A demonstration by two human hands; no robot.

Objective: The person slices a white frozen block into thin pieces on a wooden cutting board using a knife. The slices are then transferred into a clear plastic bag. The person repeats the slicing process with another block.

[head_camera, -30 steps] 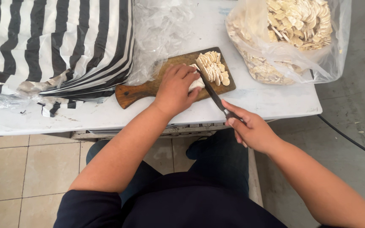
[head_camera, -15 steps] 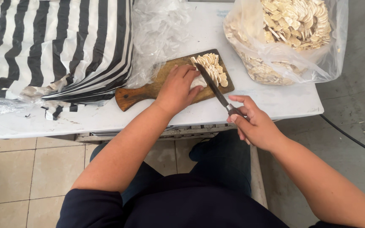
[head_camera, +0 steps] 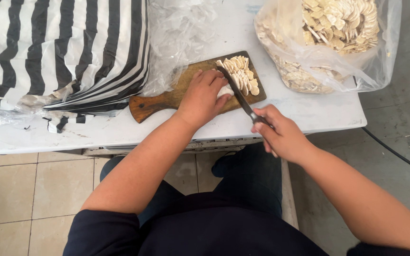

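A brown wooden cutting board (head_camera: 167, 100) lies on the white table (head_camera: 309, 114). My left hand (head_camera: 203, 95) presses a pale white piece (head_camera: 225, 91) down on the board. My right hand (head_camera: 282, 134) grips the handle of a dark knife (head_camera: 236, 89), its blade lying across the board against the white piece. Thin pale slices (head_camera: 242, 76) are heaped on the board's right end, just beyond the blade.
A clear plastic bag (head_camera: 330, 45) full of pale slices sits at the table's right back. A black-and-white striped bag (head_camera: 58, 52) covers the left side. Crumpled clear plastic (head_camera: 179, 38) lies behind the board. Tiled floor (head_camera: 29, 189) lies below, and a dark cable (head_camera: 395, 151) runs at right.
The knife blade has shifted slightly against the white piece while my left hand stays pressed on it. The view has moved a little.
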